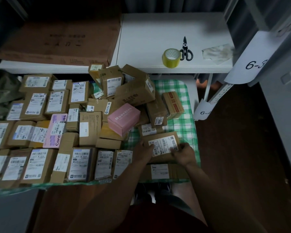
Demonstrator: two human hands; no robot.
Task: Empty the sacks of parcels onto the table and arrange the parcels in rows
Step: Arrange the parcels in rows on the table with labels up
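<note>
Dim storeroom, green checked table [188,132] under white shelf [158,31].

Head view: neat rows of parcels [37,125] fill left side; loose heap [128,93] sits mid-table, pink box [123,117] perched tilted on it. Left hand [144,149] and right hand [183,153] each grip end of labelled carton [161,145], near front right edge, fingers curled round it.

Risks: nudge to heap likely topples pink box; carton set too near table edge may slide off; sleeve could skew finished rows.

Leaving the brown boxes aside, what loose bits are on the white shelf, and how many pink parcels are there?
Pink parcels: 2, a pink box and a flat pink parcel
Tape roll: 1
Scissors: 1
Crumpled wrapper: 1
Total: 5
</note>
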